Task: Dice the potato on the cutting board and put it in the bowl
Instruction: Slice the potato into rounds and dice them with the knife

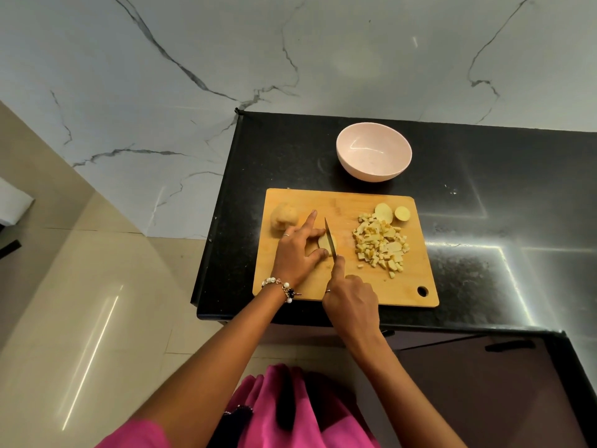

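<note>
A firm, damp-looking potato piece (327,243) lies mid cutting board (349,286), likely to slide unless pinned flat-side down. The left hand (295,253) curls its grip over it; the right hand (352,300) clamps the knife (330,237). Diced cubes (381,244) sit right, a bowl (373,151) beyond on the tabletop (484,189).

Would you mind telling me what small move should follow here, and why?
Probably press the knife down through the potato piece to finish this cut. The blade lies across the piece, the left hand pins it to the cutting board, the right hand grips the handle, and the bowl holds nothing yet.
</note>
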A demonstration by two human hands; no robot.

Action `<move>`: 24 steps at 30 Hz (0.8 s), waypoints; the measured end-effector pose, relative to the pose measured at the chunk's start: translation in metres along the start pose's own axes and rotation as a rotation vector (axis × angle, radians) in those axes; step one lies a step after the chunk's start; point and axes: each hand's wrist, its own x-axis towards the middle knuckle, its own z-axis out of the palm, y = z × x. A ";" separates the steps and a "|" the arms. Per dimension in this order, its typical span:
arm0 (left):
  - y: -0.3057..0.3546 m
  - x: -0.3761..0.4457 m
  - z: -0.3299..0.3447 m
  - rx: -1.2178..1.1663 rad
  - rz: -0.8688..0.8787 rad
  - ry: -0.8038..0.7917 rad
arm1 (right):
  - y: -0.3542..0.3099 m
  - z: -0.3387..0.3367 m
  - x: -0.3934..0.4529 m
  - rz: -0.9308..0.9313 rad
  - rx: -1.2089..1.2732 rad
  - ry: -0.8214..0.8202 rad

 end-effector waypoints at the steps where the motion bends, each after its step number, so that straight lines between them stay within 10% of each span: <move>1: -0.001 0.000 0.001 -0.002 0.002 0.008 | -0.003 0.000 0.003 0.008 -0.013 -0.027; 24: -0.003 -0.002 0.000 -0.086 -0.013 0.075 | -0.006 -0.007 0.000 0.003 -0.036 -0.066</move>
